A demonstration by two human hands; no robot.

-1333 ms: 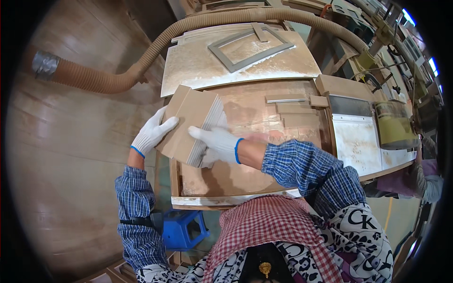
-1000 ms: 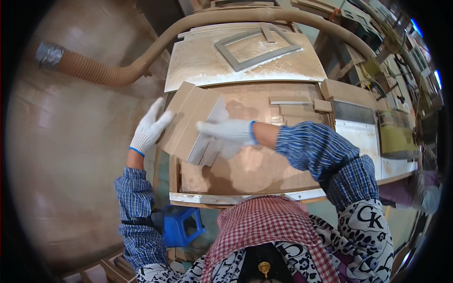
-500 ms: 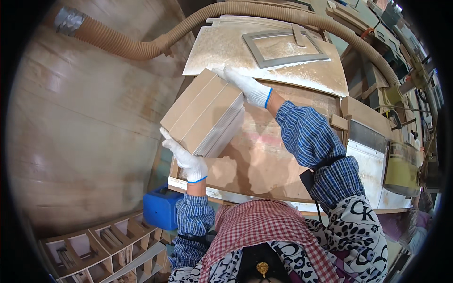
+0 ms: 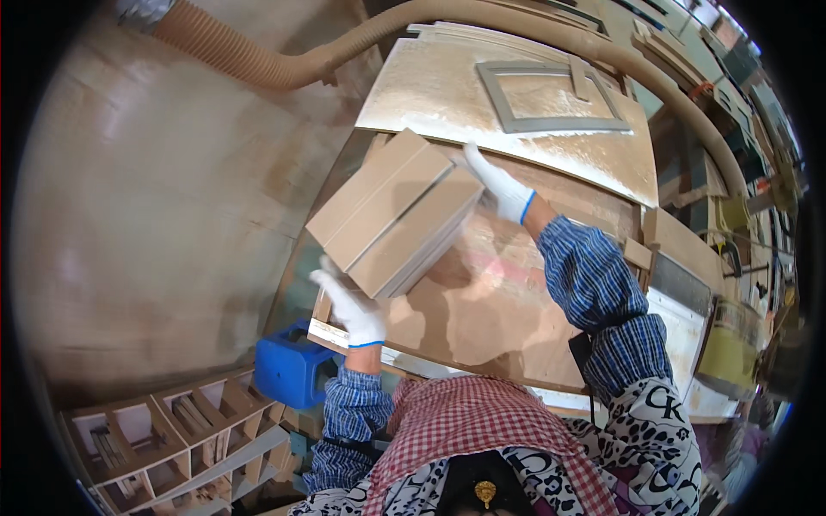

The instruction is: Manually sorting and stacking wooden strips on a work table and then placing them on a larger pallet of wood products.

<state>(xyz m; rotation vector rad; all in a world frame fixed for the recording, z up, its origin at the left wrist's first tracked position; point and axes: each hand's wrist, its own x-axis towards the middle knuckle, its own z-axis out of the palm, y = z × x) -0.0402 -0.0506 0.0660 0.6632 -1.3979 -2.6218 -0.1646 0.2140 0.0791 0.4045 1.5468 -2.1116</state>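
A block of light-brown boards [image 4: 379,202] lies at an angle over the left part of the workbench [image 4: 456,322], with a dark gap running between two of its boards. Layered pale edges show on its right-hand side. At the block's lower left end is my left hand [image 4: 351,316], in a white knitted glove, thumb and fingers apart. By the opposite end my right hand [image 4: 503,187], gloved the same way, has its fingers stretched out. Some fingertips of both hands are blurred, and I cannot tell whether they touch the boards.
Beyond the bench lies a dusty panel [image 4: 422,86] with a grey rectangular frame [image 4: 555,125] on it. A ribbed brown hose [image 4: 379,39] arches across the back. A blue plastic container [image 4: 288,370] and a wooden compartment rack [image 4: 146,464] stand at lower left. Yellowish machinery [image 4: 731,335] is at right.
A dark gap has opened between boards of the block. Both hands' fingers have loosened at its ends. The whole view has shifted, so the bench and panel appear farther right.
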